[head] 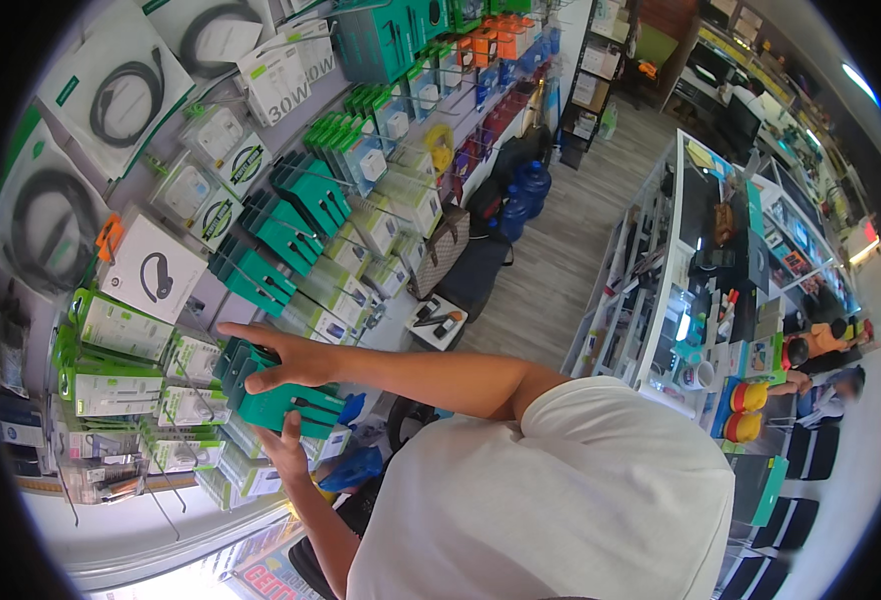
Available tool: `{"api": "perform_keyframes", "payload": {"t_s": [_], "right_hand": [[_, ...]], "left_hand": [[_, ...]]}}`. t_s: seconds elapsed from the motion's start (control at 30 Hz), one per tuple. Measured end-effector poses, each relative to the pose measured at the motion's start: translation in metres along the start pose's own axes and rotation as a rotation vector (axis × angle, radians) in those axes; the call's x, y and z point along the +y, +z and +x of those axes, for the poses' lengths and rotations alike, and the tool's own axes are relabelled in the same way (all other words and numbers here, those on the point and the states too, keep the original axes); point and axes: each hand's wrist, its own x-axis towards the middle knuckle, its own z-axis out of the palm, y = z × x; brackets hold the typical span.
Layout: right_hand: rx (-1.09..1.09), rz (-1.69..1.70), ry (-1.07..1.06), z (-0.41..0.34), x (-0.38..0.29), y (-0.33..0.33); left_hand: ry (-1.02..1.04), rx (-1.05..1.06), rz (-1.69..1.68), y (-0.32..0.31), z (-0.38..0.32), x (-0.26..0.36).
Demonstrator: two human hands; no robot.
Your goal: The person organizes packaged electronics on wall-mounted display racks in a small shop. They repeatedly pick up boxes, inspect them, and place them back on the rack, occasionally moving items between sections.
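Observation:
A stack of teal packaged charging cables [279, 409] is held at an angle before the wall display. My right hand [290, 360] grips its upper end, thumb across the front and index finger stretched out toward the wall. From below, my left hand [284, 454] supports the stack, with its thumb on the front face and the other fingers mostly hidden behind. More teal cable packs [257, 281] hang on hooks just above. Green-and-white boxed accessories [122, 394] hang to the left of my hands.
Bare metal display hooks [163, 514] jut out at lower left. A boxed single-ear headset [157, 274] hangs above the green packs. A checkered bag [440, 251] and blue water jugs [527, 191] stand along the wall. Across the wooden floor [560, 225] is a glass display counter [673, 300].

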Motion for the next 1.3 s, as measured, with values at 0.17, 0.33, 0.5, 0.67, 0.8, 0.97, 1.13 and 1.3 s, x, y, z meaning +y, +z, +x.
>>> {"api": "perform_keyframes", "payload": {"t_s": [0.17, 0.33, 0.5, 0.67, 0.8, 0.97, 1.13, 1.3], "right_hand": [[0.011, -0.013, 0.028, 0.004, -0.019, 0.003], [0.009, 0.015, 0.102, -0.008, -0.036, 0.002], [-0.023, 0.022, 0.044, -0.029, -0.044, 0.006], [-0.065, 0.228, 0.004, -0.065, -0.041, 0.007], [0.005, 0.166, 0.088, -0.099, -0.033, 0.004], [-0.03, 0.024, 0.416, -0.135, -0.024, 0.0], [0.056, 0.201, 0.628, -0.159, -0.015, -0.017], [0.139, 0.467, 0.663, -0.174, -0.003, -0.026]], "left_hand": [[-0.047, -0.011, -0.018, 0.013, -0.017, 0.027], [-0.092, 0.03, -0.09, 0.024, -0.035, 0.05], [-0.108, -0.036, -0.131, 0.02, -0.049, 0.053], [0.036, -0.153, -0.246, 0.026, -0.063, 0.047], [-0.072, -0.189, -0.365, 0.039, -0.063, 0.043], [-0.242, -0.053, -0.445, 0.059, -0.055, 0.039], [-0.295, -0.244, -0.825, 0.052, -0.056, 0.031], [-0.283, -0.202, -0.534, 0.052, -0.053, 0.025]]}}
